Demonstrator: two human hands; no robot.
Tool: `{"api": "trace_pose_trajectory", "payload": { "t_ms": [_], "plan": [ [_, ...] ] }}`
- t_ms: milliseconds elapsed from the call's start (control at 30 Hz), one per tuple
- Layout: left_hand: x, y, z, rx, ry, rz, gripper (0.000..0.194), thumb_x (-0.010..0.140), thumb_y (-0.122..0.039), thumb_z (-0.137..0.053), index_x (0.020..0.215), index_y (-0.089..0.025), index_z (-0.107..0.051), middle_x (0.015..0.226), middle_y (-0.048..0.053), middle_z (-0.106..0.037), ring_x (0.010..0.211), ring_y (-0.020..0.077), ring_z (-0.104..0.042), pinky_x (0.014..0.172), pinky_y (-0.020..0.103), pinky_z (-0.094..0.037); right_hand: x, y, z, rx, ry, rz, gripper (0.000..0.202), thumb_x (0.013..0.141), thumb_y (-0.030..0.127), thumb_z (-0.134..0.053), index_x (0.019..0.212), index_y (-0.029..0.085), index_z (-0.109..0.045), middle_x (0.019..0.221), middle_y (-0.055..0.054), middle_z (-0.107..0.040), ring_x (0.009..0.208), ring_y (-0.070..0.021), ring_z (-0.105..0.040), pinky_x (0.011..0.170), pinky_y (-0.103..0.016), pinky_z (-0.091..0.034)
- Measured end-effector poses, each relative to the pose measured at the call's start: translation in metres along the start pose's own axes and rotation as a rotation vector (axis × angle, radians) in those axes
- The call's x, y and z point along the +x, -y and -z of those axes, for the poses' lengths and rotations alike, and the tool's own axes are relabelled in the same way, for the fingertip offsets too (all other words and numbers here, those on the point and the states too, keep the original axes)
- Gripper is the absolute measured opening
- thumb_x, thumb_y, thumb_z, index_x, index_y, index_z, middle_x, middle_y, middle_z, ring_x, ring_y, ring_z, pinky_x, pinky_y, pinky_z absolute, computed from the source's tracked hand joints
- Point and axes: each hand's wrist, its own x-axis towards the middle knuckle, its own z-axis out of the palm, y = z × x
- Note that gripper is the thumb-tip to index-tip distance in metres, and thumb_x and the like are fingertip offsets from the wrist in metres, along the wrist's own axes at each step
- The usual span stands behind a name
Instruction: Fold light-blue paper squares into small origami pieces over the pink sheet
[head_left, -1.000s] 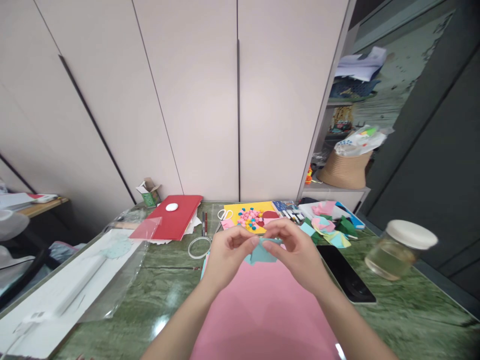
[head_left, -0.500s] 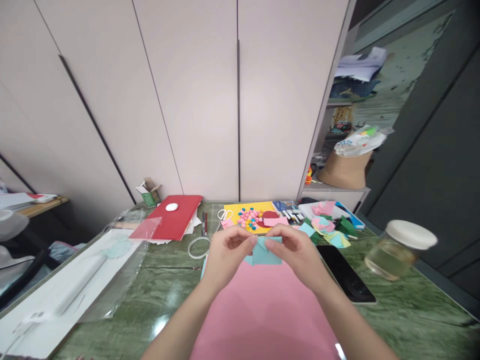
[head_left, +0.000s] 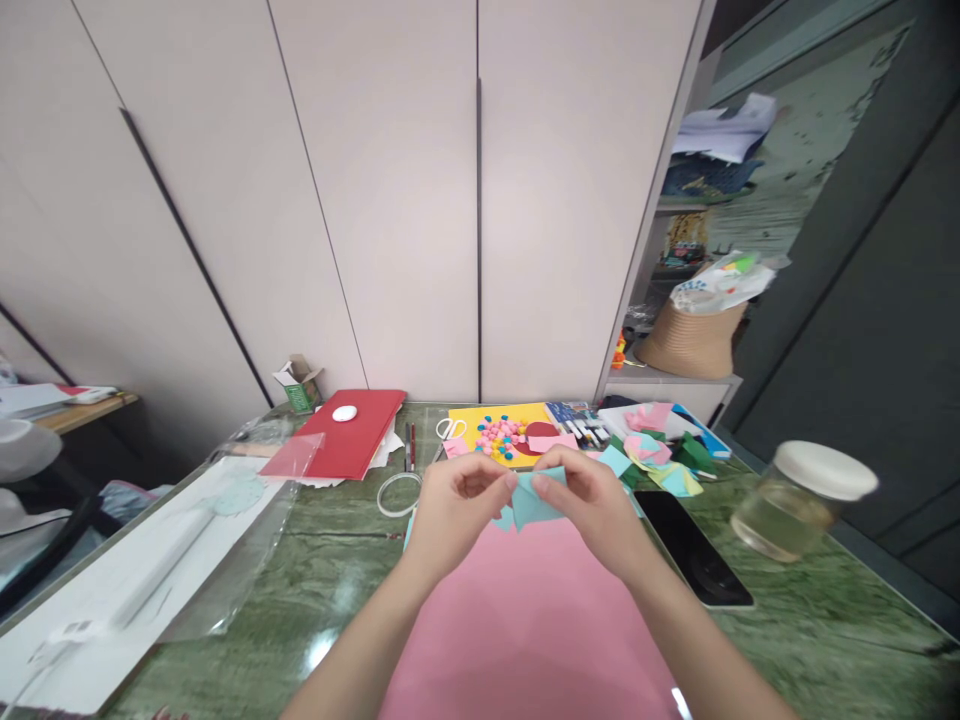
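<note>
A small piece of light blue paper (head_left: 538, 510) with folds in it is held up between my two hands. My left hand (head_left: 466, 505) pinches its left edge between thumb and fingers. On the other side, my right hand (head_left: 589, 505) grips it with the thumb pressed on the front face. Beneath both hands lies a large pink sheet (head_left: 525, 620). Beyond them, a yellow sheet (head_left: 461, 415) bears several small pink, blue and yellow balls (head_left: 499, 437) and a pink paper strip (head_left: 553, 443).
White-handled scissors (head_left: 451, 429), a tape ring (head_left: 399, 495) and a red folder (head_left: 360, 430) lie to the left. On the right are coloured paper scraps (head_left: 667, 460), a phone (head_left: 691, 548) and a lidded jar of liquid (head_left: 799, 500). A plastic-covered white board (head_left: 67, 640) lies far left.
The blue paper has tilted, its right side rising and its lower corner now pointing down. Both hands keep their pinch and have hardly shifted.
</note>
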Motion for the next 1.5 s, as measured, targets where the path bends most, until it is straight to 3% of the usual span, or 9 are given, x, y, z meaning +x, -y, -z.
{"api": "trace_pose_trajectory", "payload": {
  "t_ms": [200,300,400,600,1000,1500],
  "plan": [
    [0.0017,0.0021,0.0021,-0.070,0.051,-0.066,0.012,0.078,-0.024,-0.055,0.076,-0.015,-0.063,0.062,0.000,-0.060,0.054,0.0083,-0.055,0.051,0.019,-0.045,0.0005,0.0009,0.0014,0.021,0.001,-0.019,0.011,0.081,0.026,-0.053,0.072,0.019,-0.053,0.067,0.003,-0.045,0.061,-0.0110,-0.039,0.054,-0.022,-0.031],
    [0.0014,0.0047,0.0018,-0.063,0.031,-0.093,0.012,0.074,-0.019,-0.059,0.085,-0.017,-0.063,0.072,0.001,-0.063,0.063,0.0106,-0.059,0.056,0.020,-0.047,0.0009,0.0020,0.0015,0.031,-0.001,-0.022,0.011,0.081,0.026,-0.053,0.072,0.019,-0.053,0.068,0.003,-0.045,0.061,-0.0110,-0.040,0.053,-0.022,-0.031],
    [0.0009,0.0075,-0.0004,-0.022,-0.003,-0.095,0.014,0.069,-0.015,-0.064,0.083,-0.017,-0.063,0.074,0.002,-0.064,0.068,0.0125,-0.060,0.062,0.023,-0.049,0.0010,0.0018,0.0019,0.023,-0.008,-0.021,0.011,0.081,0.027,-0.054,0.073,0.020,-0.053,0.067,0.003,-0.045,0.061,-0.0113,-0.039,0.053,-0.023,-0.030],
    [0.0015,0.0087,-0.0038,-0.059,-0.065,-0.035,0.012,0.065,-0.017,-0.068,0.077,-0.017,-0.067,0.067,0.002,-0.065,0.061,0.0114,-0.060,0.058,0.021,-0.050,0.0007,0.0012,0.0027,0.032,-0.020,-0.018,0.012,0.081,0.030,-0.054,0.075,0.020,-0.055,0.069,0.003,-0.044,0.061,-0.0112,-0.039,0.054,-0.023,-0.032],
    [0.0022,0.0093,-0.0031,-0.138,-0.066,0.001,0.015,0.063,-0.018,-0.071,0.078,-0.017,-0.068,0.065,0.000,-0.067,0.059,0.0103,-0.062,0.055,0.019,-0.050,0.0031,0.0047,0.0005,0.145,-0.004,-0.026,0.013,0.081,0.030,-0.055,0.075,0.018,-0.057,0.069,0.002,-0.049,0.061,-0.0106,-0.047,0.054,-0.021,-0.038],
    [0.0021,0.0078,-0.0021,-0.107,-0.052,-0.037,0.018,0.066,-0.021,-0.069,0.084,-0.017,-0.066,0.068,0.002,-0.065,0.063,0.0122,-0.061,0.058,0.022,-0.050,0.0003,0.0044,-0.0019,-0.003,-0.071,0.007,0.014,0.079,0.031,-0.055,0.072,0.020,-0.055,0.070,0.000,-0.051,0.064,-0.0136,-0.048,0.056,-0.024,-0.039]
  ]
}}
